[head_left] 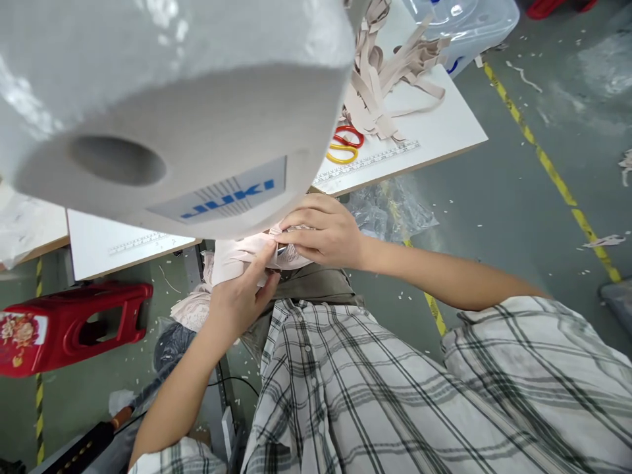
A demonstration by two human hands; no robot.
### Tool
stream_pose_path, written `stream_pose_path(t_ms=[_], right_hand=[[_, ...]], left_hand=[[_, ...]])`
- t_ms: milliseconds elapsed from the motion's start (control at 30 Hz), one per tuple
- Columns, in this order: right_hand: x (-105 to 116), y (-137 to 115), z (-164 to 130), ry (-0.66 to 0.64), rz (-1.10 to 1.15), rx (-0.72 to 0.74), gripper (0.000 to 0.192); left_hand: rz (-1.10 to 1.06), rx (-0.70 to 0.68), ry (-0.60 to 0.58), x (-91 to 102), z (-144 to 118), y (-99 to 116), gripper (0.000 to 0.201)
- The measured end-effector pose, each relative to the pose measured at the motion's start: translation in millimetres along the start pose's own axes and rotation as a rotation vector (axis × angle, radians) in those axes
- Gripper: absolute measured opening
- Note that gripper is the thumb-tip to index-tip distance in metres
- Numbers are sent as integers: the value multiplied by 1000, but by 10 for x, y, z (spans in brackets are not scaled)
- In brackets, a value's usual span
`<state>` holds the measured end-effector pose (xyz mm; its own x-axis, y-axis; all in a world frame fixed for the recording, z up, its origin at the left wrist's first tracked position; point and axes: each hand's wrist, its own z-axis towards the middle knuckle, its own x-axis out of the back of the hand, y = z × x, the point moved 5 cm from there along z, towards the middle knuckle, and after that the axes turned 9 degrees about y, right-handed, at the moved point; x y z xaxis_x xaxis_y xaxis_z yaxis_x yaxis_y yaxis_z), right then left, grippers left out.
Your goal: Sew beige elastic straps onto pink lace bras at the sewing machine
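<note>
Just below the head of a white JUKI sewing machine [212, 158], both of my hands work at a pale pink piece of fabric [232, 260]. My left hand [241, 293] pinches the fabric's near edge between thumb and fingers. On the right, my right hand [326, 234] is closed with its fingertips on the same cloth, close to the left fingertips. A small shiny metal part shows between the hands; its kind is unclear. The machine head hides the needle area and the fabric's far side. More lace-like cloth [190, 309] hangs to the left.
Beige fabric strips [380, 79], scissors with red and yellow handles [345, 145] and a ruler marking [375, 161] lie on the white table [459, 135]. A clear plastic box [469, 26] stands behind. A red stool [99, 322] is at left; plastic wrap [390, 207] lies below the table.
</note>
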<state>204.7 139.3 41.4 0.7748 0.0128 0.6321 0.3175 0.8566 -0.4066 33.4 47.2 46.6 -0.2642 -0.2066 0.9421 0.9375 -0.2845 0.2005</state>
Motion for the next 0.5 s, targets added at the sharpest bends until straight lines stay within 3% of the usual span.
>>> stream_pose_path(t_ms=[133,233,367,433,500], right_hand=[[45,-38,44,-42,-48,-40,31],[15,9,-19,-25,150,-231,25],[-220,235,-114,7,592,-657,40],[-324,335,-57,52,598,-736,47],[-379,398,70,97,487,-700,47]], left_hand=[[39,-144,-15,38,51,-142,44],[61,-164,29,34,66,-152,47],[74,-41,42,9,42,-33,48],[75,31,26,-6,32,55,50],[67,115,12,-21,34,128,54]])
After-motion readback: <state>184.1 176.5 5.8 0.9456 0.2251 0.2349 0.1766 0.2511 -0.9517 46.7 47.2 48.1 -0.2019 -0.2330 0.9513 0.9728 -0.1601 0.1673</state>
